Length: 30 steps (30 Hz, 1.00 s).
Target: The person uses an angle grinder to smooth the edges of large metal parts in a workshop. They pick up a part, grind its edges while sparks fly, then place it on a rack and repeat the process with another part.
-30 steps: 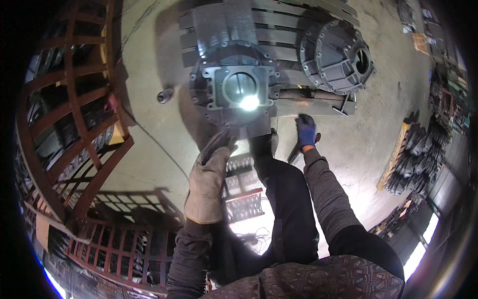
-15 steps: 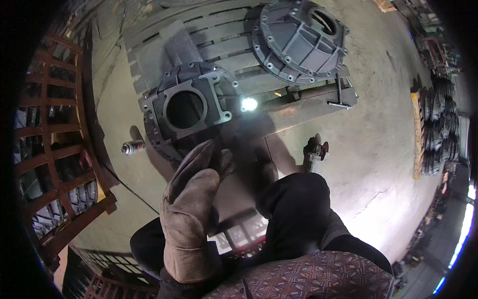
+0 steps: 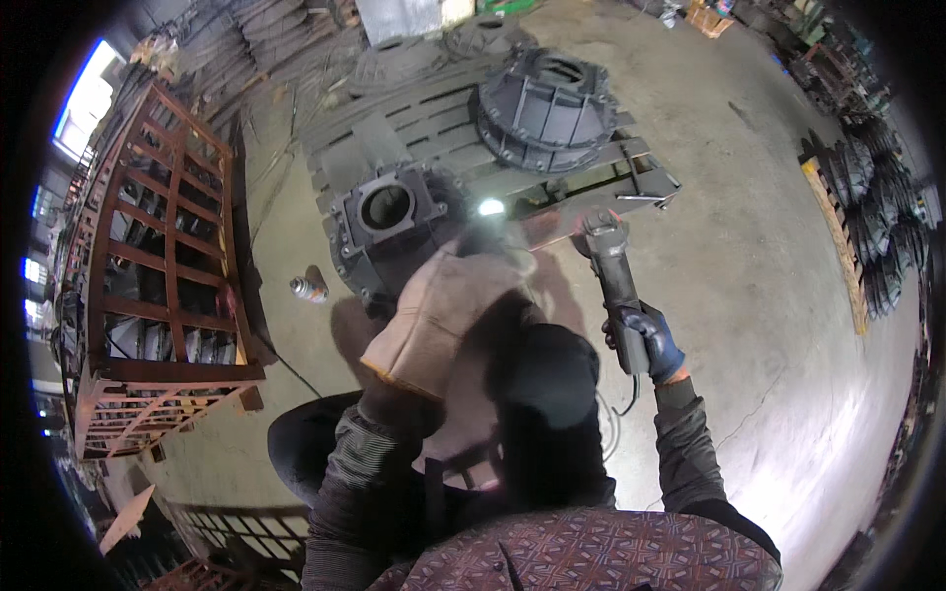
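Observation:
My right hand (image 3: 652, 340), in a blue and black glove, is wrapped round the body of an angle grinder (image 3: 615, 274). The grinder's head points away from me, raised above the floor, and its cord hangs from the near end. My left hand (image 3: 448, 313) wears a thick tan leather work glove and reaches over the near side of a dark metal housing (image 3: 426, 193) with a round opening. Its fingers are blurred and in shadow, so their grip, and whether they touch the housing, cannot be made out. A bright lamp (image 3: 491, 207) shines just beyond them.
A larger ribbed round housing (image 3: 548, 110) sits on the slatted pallet (image 3: 340, 148). A T-handled tool (image 3: 645, 197) lies at the pallet's right edge. On the floor stands a spray can (image 3: 308, 290). A brown metal cage (image 3: 168, 266) is at left, stacked dark parts (image 3: 867, 236) at right.
My right hand has come into view and lifted the angle grinder off the floor. My gloved left hand has swung forward and right toward the housing. The view has tilted upward.

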Each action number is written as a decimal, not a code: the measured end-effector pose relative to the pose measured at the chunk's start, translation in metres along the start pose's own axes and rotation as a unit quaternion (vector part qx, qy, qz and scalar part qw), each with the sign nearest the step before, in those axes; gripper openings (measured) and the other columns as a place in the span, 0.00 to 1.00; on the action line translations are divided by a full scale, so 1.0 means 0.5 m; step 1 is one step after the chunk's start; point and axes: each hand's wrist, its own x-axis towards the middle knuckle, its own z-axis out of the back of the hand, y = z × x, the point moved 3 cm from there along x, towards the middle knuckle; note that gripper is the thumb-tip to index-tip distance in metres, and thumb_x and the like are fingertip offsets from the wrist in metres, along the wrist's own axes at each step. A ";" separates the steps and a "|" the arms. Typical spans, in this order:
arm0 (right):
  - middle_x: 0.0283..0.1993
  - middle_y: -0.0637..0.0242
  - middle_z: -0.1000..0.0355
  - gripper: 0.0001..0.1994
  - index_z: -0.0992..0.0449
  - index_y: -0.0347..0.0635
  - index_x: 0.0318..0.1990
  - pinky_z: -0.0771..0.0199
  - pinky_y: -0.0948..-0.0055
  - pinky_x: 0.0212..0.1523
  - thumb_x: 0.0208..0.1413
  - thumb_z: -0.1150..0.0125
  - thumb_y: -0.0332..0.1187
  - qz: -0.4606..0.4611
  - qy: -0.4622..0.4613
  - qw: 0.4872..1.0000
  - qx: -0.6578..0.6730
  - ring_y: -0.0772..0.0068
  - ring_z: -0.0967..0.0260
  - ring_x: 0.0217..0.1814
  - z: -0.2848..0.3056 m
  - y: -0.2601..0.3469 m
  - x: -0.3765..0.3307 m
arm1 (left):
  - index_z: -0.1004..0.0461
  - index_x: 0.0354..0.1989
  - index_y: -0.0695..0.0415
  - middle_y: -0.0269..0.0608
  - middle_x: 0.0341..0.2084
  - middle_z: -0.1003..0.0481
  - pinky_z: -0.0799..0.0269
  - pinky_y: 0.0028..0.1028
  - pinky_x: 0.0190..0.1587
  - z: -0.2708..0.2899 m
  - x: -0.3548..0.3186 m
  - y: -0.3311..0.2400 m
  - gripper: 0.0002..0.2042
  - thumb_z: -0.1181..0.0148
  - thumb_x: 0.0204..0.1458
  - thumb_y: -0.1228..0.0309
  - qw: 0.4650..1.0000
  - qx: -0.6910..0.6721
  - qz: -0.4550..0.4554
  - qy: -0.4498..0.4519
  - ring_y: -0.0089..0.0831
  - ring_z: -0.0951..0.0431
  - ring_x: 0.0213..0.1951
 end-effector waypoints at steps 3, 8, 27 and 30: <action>0.42 0.49 0.19 0.39 0.28 0.26 0.63 0.16 0.62 0.41 0.54 0.28 0.52 0.065 0.109 0.991 0.028 0.59 0.18 0.38 -0.109 0.139 -0.101 | 0.27 0.64 0.69 0.49 0.57 0.20 0.24 0.32 0.65 -0.053 -0.021 -0.050 0.17 0.44 0.71 0.72 0.994 -0.067 -0.021 0.078 0.36 0.20 0.58; 0.42 0.44 0.20 0.47 0.30 0.27 0.63 0.16 0.59 0.40 0.41 0.21 0.52 0.106 0.199 0.969 0.100 0.52 0.18 0.38 -0.220 0.208 -0.218 | 0.30 0.66 0.68 0.48 0.57 0.20 0.24 0.33 0.66 -0.132 -0.039 -0.070 0.19 0.43 0.71 0.71 0.975 -0.191 -0.029 0.110 0.36 0.20 0.59; 0.50 0.62 0.20 0.24 0.25 0.33 0.61 0.18 0.64 0.52 0.61 0.29 0.34 0.177 0.026 0.964 -0.197 0.69 0.22 0.49 -0.204 0.125 -0.293 | 0.18 0.54 0.62 0.40 0.37 0.18 0.21 0.32 0.49 -0.317 -0.119 0.044 0.12 0.44 0.70 0.70 0.933 -0.360 -0.003 -0.003 0.33 0.18 0.42; 0.44 0.67 0.23 0.20 0.25 0.35 0.55 0.19 0.67 0.48 0.59 0.29 0.32 0.179 -0.019 0.965 -0.193 0.73 0.25 0.45 -0.225 0.118 -0.286 | 0.18 0.52 0.62 0.39 0.37 0.19 0.23 0.31 0.49 -0.312 -0.127 0.046 0.12 0.44 0.69 0.69 0.942 -0.333 -0.025 -0.024 0.31 0.20 0.42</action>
